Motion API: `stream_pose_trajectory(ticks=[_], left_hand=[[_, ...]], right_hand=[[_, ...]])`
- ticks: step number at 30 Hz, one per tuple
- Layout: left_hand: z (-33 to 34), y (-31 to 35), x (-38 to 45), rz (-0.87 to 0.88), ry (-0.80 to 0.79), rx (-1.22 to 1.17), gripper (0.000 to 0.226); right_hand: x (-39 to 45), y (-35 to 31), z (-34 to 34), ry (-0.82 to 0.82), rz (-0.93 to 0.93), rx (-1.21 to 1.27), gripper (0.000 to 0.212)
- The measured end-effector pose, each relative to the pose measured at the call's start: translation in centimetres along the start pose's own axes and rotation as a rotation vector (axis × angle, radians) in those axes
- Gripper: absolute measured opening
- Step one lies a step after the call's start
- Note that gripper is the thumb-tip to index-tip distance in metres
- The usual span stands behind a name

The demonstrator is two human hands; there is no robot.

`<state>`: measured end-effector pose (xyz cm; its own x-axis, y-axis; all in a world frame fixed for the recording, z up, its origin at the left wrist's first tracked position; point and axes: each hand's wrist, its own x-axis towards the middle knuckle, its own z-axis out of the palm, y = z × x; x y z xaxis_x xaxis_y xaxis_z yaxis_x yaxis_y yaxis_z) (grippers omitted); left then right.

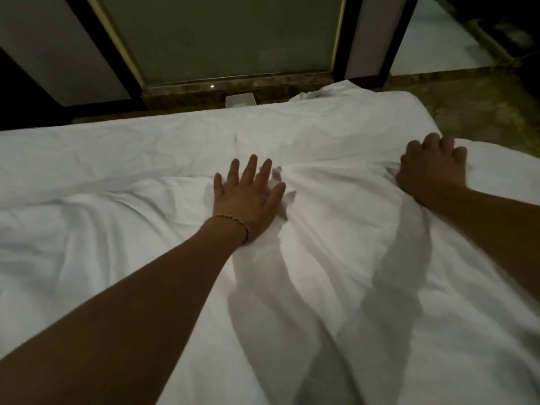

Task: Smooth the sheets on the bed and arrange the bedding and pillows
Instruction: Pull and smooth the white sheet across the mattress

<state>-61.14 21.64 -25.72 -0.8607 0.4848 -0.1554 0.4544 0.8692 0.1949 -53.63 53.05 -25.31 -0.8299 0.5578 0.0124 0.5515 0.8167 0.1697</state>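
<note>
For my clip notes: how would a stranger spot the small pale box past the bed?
Start at the white sheet on the bed, then follow its far edge to the dark stone ledge under the glass panel. The box sits low against that ledge, the only pale, see-through thing on the dim floor.

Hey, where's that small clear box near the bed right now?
In the head view the small clear box sits upper centre, just past the far edge of the white sheet, against the dark stone ledge below the frosted glass panel.
</note>
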Motion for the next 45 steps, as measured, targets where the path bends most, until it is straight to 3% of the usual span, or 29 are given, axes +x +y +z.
stream_pose_trajectory(ticks=[2, 4, 6, 9, 12, 17, 20, 22, 24, 26, 28, 33, 38, 45], left_hand=[[0.1, -1.9, -1.9, -0.067, 0.025, 0.017, 0.064], [0.1, -3.3, -4.4, -0.136, 0.078, 0.018, 0.066], [0.0, -3.8, -7.3, -0.144, 0.143, 0.003, 0.074], [1.2, -5.0, -11.8, -0.136, 0.124, -0.056, 0.076], [3.0, -7.7, -14.5, -0.14, 0.047, 0.028, 0.071], [4.1, -10.6, -17.4, -0.274, 0.024, 0.071, 0.069], [4.0, -12.4, -20.2, -0.413, -0.029, 0.068, 0.075], [3.5, -12.5, -21.0, -0.45, -0.027, 0.057, 0.08], [2.7, -10.8, -20.1, -0.415, 0.07, 0.001, 0.083], [2.3, -7.7, -18.2, -0.323, 0.148, -0.062, 0.075], [2.7, -4.5, -16.9, -0.233, 0.13, -0.087, 0.065], [5.0, -0.3, -15.7, -0.137, 0.03, -0.073, 0.062], [5.7, 1.1, -13.7, -0.17, -0.023, -0.035, 0.062], [7.3, 7.4, -8.7, -0.255, -0.035, -0.048, 0.067]], right_hand=[[-2.9, -2.6, -1.2, 0.237, -0.135, 0.235, 0.051], [-7.7, -7.3, -2.9, 0.302, -0.351, 0.429, 0.053], [-13.3, -12.2, -4.0, 0.202, -0.552, 0.537, 0.057], [-19.2, -15.5, -2.4, 0.027, -0.758, 0.366, 0.063], [-18.3, -11.0, 1.9, -0.017, -0.65, 0.217, 0.068], [-16.4, 3.9, 5.6, -0.138, -0.257, -0.016, 0.078], [-16.6, 12.3, 5.5, -0.307, -0.022, -0.039, 0.086], [-17.0, 13.4, 4.4, -0.315, 0.038, -0.029, 0.091], [-17.3, 10.8, 3.4, -0.18, 0.005, 0.023, 0.086], [-17.9, 5.5, 1.9, -0.073, -0.167, 0.12, 0.077], [-19.3, -1.1, 0.7, -0.019, -0.379, 0.218, 0.076], [-22.9, -11.1, -0.7, -0.078, -0.555, 0.352, 0.071], [-20.1, -8.2, 1.9, -0.056, -0.496, 0.257, 0.068], [-9.5, -1.2, 3.9, 0.001, -0.553, 0.157, 0.069]])
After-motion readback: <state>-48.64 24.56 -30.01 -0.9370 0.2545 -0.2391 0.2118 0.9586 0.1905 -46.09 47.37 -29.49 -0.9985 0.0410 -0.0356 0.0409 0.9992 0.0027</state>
